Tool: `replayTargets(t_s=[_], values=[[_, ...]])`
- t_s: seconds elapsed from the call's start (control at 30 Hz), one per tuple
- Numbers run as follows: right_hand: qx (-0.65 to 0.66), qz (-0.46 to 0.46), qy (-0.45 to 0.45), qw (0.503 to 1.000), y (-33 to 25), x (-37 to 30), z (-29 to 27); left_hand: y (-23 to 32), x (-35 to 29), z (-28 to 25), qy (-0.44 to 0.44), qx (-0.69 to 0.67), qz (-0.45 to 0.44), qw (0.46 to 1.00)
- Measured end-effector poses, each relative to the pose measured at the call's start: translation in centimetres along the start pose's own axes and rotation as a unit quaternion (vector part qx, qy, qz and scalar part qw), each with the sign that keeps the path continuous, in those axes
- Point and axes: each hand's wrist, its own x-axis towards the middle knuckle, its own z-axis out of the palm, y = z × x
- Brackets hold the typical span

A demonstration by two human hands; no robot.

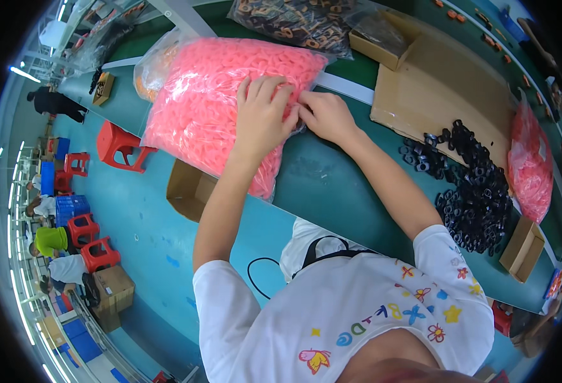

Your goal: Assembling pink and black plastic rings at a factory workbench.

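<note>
Pink bag (198, 83) in the head view lies on your bench (319, 182), under and mostly left of your left hand (260, 118), its right edge at your right hand (327, 116); neither is clearly nearer. Your fingers curl against it, but whether they clamp film cannot be told. Clear, crinkled plastic bulges with small loop-shaped pieces (191, 131).

Red stool (110, 142) on floor (143, 210) — blue crate (72, 208) beyond.

A bag (198, 96) lies under the left hand (262, 118) on the table (335, 188). Right of that bag, loose parts (475, 207) partly overlap cardboard (447, 92).
</note>
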Motion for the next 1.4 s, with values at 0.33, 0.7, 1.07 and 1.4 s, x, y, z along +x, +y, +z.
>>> replayTargets(t_s=[0.33, 0.7, 1.07, 1.4], values=[[0.022, -0.031, 0.012, 0.999, -0.1, 0.0, -0.5, -1.3, 0.3, 1.7, -0.053, 0.107, 0.06, 0.991], [0.063, 0.024, 0.04, 0.997, 0.9, -2.6, -0.5, -2.4, 2.0, 3.2, 0.106, 0.04, -0.139, 0.984], [0.074, 0.12, 0.008, 0.99, 0.6, -1.4, -1.1, -1.2, 2.2, 1.7, 0.035, -0.023, -0.098, 0.994], [-0.012, 0.056, 0.04, 0.998, 1.2, 0.8, 0.0, -1.4, 3.7, 3.1, -0.12, 0.135, 0.052, 0.982]])
